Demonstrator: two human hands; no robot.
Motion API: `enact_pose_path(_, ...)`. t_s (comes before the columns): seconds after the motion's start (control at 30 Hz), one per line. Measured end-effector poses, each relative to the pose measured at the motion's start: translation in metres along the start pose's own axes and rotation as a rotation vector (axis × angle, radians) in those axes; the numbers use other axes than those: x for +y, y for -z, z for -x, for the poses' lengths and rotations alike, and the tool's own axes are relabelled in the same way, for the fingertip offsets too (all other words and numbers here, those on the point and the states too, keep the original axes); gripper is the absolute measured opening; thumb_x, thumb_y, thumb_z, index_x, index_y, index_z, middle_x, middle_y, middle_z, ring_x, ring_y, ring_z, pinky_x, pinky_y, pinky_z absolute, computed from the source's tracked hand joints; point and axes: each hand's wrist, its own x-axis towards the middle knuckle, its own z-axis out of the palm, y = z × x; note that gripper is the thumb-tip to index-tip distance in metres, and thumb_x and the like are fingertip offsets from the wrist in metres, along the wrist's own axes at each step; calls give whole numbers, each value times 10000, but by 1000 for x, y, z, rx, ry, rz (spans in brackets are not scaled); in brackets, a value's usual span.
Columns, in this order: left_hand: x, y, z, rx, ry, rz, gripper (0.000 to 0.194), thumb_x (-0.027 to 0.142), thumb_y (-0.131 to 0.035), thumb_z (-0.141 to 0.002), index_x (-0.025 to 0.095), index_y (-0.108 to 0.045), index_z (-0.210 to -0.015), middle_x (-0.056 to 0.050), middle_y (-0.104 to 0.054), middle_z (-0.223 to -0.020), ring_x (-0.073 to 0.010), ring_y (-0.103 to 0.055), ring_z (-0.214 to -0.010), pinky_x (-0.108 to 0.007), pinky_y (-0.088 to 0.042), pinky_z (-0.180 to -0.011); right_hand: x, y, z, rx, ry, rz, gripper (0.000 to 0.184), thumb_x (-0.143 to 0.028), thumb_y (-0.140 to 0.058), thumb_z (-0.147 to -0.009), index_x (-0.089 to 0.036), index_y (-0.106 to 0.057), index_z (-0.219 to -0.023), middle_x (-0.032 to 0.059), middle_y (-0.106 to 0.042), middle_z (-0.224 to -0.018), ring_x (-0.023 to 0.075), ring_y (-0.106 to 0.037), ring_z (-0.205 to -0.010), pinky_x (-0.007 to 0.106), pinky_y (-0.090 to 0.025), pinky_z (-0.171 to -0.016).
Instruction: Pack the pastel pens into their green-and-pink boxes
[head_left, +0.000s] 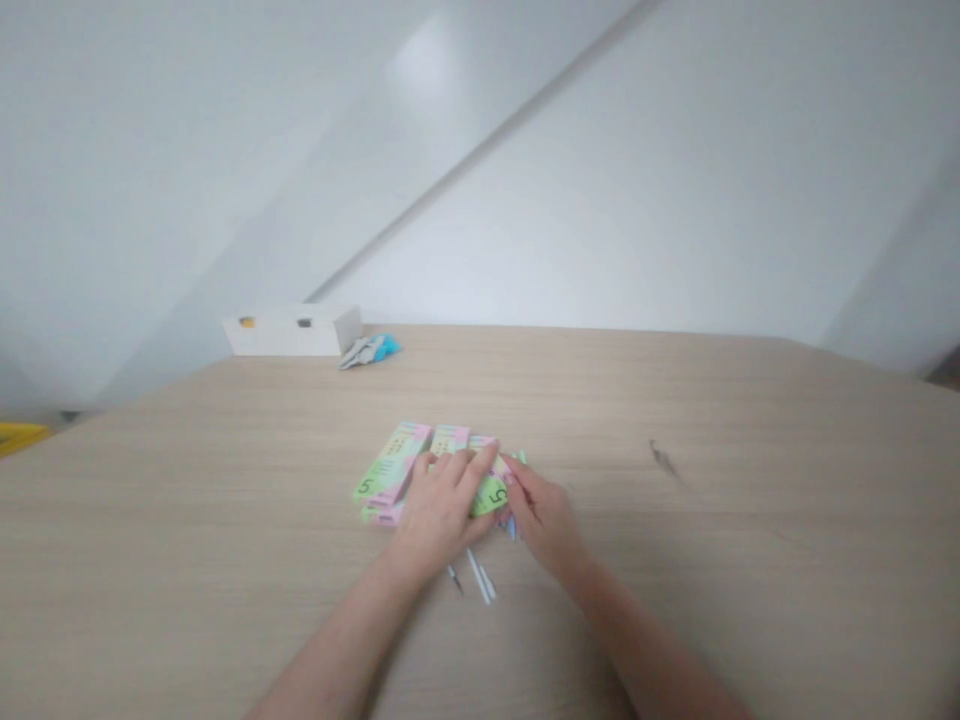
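Observation:
Green-and-pink small boxes lie in a group at the middle of the table, one box [394,465] at the left stacked on another and a second box [450,438] beside it. My left hand [442,497] reaches across them, its thumb and forefinger spanning a tilted box [493,495] marked 5. At that box's right end, my right hand [544,510] has its fingers closed on the edge. Bluish pieces show partly under the right fingers; their kind is hidden. Below the hands lie thin white sticks [480,578] and a dark-tipped, pen-like stick [455,580].
A white box [289,333] with two cut-outs stands at the back left of the wooden table [750,560]. Beside it rests a crumpled grey-and-blue item [371,350]. A small dark thin thing [658,455] lies to the right. Something yellow [22,437] shows at the far left.

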Motion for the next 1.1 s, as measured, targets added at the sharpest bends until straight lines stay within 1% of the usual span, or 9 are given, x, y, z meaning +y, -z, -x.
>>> enact_pose_path(0.13,0,-1,-1,-21,11,-18,708,369,-579,-810,199,-255,-1416,-112,-543,-1191,-284,-485,-1099,-445,-284,-913,0,0,0,36,29,67,360,-270,-366,-942,-156,-590,-1199,57,-686,-768,146,-625,-614,223,-470,-574)
enact_pose_path(0.23,0,-2,-1,-30,21,-22,714,362,-580,-807,202,-248,-1419,-112,-539,-1191,-284,-483,-1098,-442,-287,-910,0,0,1,38,61,114,371,-261,-360,-939,-151,-583,-1214,84,-710,-852,170,-656,-683,246,-499,-627)
enact_pose_path(0.33,-1,-3,-1,-32,23,-22,702,360,-571,-813,201,-249,-1417,-111,-541,-1184,-281,-487,-1091,-438,-294,-901,1,0,1,25,100,146,388,-254,-348,-940,-150,-558,-1249,114,-704,-994,199,-676,-801,278,-521,-701)
enact_pose_path(0.47,-1,-4,0,-19,22,-14,689,371,-568,-819,202,-261,-1412,-111,-546,-1178,-278,-491,-1086,-428,-298,-896,4,-2,1,21,114,154,399,-247,-338,-941,-153,-534,-1276,120,-689,-1059,209,-674,-870,300,-530,-762)
enact_pose_path(0.7,-2,-5,0,14,13,12,650,406,-559,-832,187,-299,-1385,-116,-561,-1154,-275,-511,-1065,-420,-302,-880,7,-4,3,-18,104,121,423,-226,-327,-944,-146,-468,-1335,126,-629,-1194,215,-614,-1060,349,-485,-921)
enact_pose_path(0.83,-3,-8,1,40,15,15,632,392,-578,-816,177,-329,-1356,-128,-563,-1165,-282,-516,-1060,-419,-306,-876,8,-5,4,-28,99,106,431,-223,-326,-945,-161,-440,-1356,117,-593,-1251,217,-579,-1121,371,-462,-960)
enact_pose_path(0.93,-4,-9,0,55,27,17,603,388,-584,-811,164,-355,-1322,-133,-566,-1160,-284,-525,-1046,-420,-311,-872,9,-5,5,-24,109,91,452,-219,-326,-947,-180,-382,-1394,105,-563,-1292,209,-549,-1163,373,-444,-987)
enact_pose_path(1.03,-5,-9,1,59,37,19,601,406,-581,-815,151,-358,-1311,-134,-571,-1148,-286,-528,-1045,-420,-315,-871,8,-6,6,-22,123,85,477,-202,-325,-944,-188,-330,-1421,97,-516,-1344,203,-509,-1209,373,-422,-1011)
enact_pose_path(1.1,-5,-10,1,59,43,20,610,417,-580,-814,147,-354,-1312,-138,-566,-1159,-289,-524,-1055,-419,-316,-874,7,-5,6,-34,142,79,478,-191,-324,-942,-199,-332,-1419,89,-506,-1355,194,-506,-1208,362,-419,-1013)
